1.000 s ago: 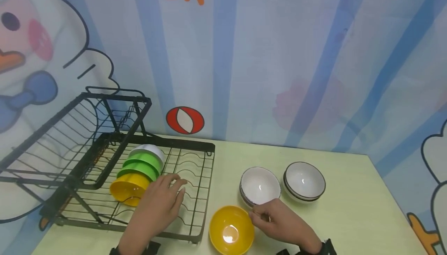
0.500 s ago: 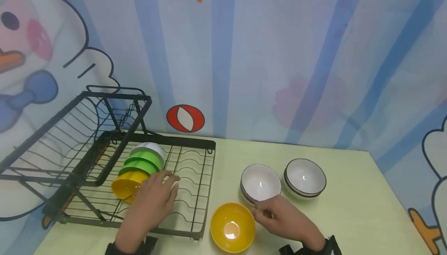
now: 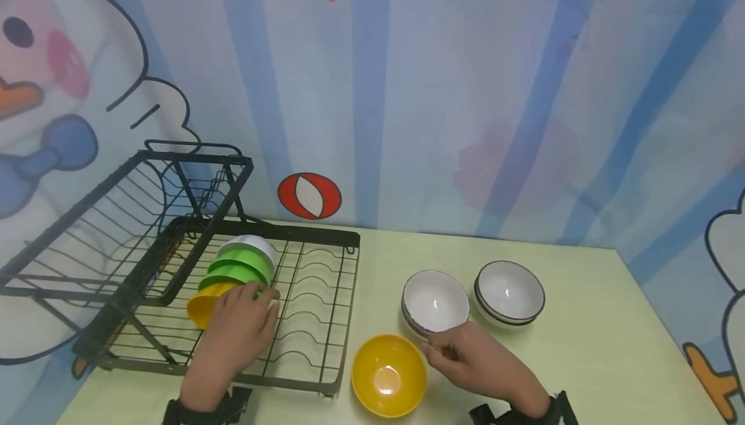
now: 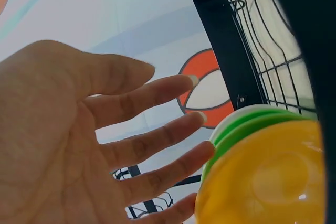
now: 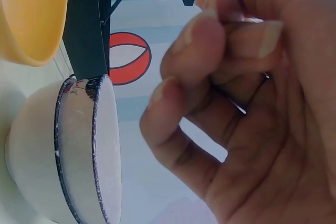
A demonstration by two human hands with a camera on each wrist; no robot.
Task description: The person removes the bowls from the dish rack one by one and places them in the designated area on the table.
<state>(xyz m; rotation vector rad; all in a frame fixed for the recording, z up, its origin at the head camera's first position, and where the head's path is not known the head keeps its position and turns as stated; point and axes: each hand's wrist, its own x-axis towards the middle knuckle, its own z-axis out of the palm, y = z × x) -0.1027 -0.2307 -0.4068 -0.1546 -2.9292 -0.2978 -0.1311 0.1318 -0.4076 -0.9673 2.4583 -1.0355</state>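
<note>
My left hand (image 3: 237, 328) is over the dish rack (image 3: 314, 386), its relaxed fingers beside a yellow bowl (image 3: 200, 308) standing on edge in the wires. Behind that bowl, green bowls (image 3: 241, 258) and a white bowl (image 3: 259, 244) lean in a row. The left wrist view shows the fingertips right at the yellow bowl's rim, the palm holding nothing. Between the rack and my right hand (image 3: 483, 360), another yellow bowl (image 3: 388, 380) sits upright on the table. My right hand hovers beside it with loosely curled fingers and nothing in them, close to stacked white bowls (image 3: 435, 299) with dark rims.
A second stack of white bowls (image 3: 509, 290) stands to the right of the first, further back. The rack's raised upper tier (image 3: 64, 244) juts out at the left. A printed cloth backdrop (image 3: 419, 101) rises behind the table (image 3: 582, 321).
My left hand has drawn left and slightly down, closer to the yellow bowl in the rack. The right hand stays nearly in place, and the bowls have not moved.
</note>
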